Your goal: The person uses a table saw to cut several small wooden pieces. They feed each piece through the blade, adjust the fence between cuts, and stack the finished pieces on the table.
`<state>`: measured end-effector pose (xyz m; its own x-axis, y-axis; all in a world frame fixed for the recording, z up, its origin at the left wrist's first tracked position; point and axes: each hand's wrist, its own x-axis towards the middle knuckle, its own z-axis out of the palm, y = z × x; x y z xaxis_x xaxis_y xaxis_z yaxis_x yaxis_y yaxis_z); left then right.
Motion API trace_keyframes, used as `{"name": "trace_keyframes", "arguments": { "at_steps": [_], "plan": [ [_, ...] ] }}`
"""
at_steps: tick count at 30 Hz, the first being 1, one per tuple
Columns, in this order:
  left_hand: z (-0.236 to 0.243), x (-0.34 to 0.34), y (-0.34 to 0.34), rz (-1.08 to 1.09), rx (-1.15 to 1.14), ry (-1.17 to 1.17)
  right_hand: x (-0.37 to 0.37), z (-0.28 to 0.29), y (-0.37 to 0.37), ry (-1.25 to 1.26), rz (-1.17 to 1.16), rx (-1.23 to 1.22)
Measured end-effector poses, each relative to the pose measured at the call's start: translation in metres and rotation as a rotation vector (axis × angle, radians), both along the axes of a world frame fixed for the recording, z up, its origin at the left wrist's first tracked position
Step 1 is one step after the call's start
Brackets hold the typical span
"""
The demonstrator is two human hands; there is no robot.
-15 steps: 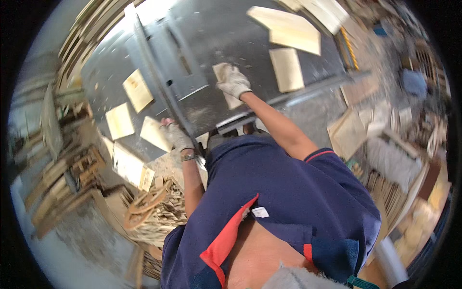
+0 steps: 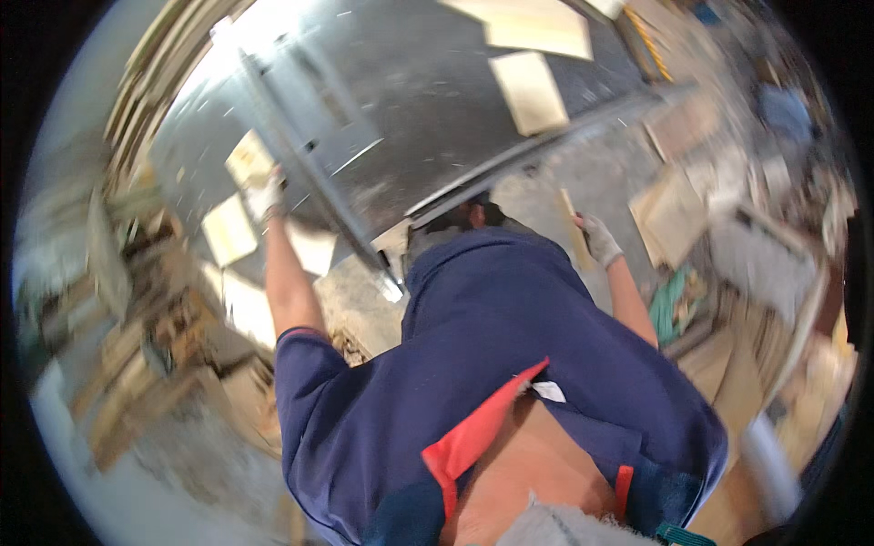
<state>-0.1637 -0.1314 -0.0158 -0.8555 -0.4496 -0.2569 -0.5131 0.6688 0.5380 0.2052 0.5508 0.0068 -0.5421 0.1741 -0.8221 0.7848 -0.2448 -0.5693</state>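
My right hand (image 2: 598,240), in a pale work glove, is closed on a light wooden board (image 2: 574,227) that shows nearly edge-on, off the near side of a dark metal saw table (image 2: 410,118). Over the table's left part my gloved left hand (image 2: 265,196) reaches to the near corner of another pale wooden board (image 2: 247,160). Motion blurs its fingers, and I cannot tell whether they grip that board. A second light board (image 2: 229,229) lies beside this hand, and a third board (image 2: 312,249) sits partly behind the forearm.
A long metal fence (image 2: 309,168) crosses the table left of its middle. Pale boards (image 2: 530,93) lie at the far right. A metal rail (image 2: 546,141) runs along the near edge. Stacked wood (image 2: 669,217) stands on the floor at right, and scrap wood (image 2: 137,337) at left.
My right hand has moved off the table to the right, taking the board from the middle with it. My left hand has gone from beside the fence farther out to a board at left.
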Motion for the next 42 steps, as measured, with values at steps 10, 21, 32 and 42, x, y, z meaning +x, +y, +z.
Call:
{"name": "trace_keyframes", "arguments": {
  "at_steps": [10,21,32,42],
  "plan": [
    [-0.016,0.013,-0.006,0.187,0.189,0.153,-0.040,-0.034,0.020,-0.309,-0.168,0.167],
    [0.093,0.146,0.215,0.008,1.007,0.123,-0.137,0.054,-0.086,0.518,-0.026,-0.180],
    [0.110,0.146,0.345,-0.546,0.624,-0.297,-0.236,0.033,-0.098,0.671,0.177,0.744],
    [0.077,0.186,0.199,0.090,0.620,0.026,-0.271,0.034,-0.013,0.185,0.535,1.221]
  ]
}}
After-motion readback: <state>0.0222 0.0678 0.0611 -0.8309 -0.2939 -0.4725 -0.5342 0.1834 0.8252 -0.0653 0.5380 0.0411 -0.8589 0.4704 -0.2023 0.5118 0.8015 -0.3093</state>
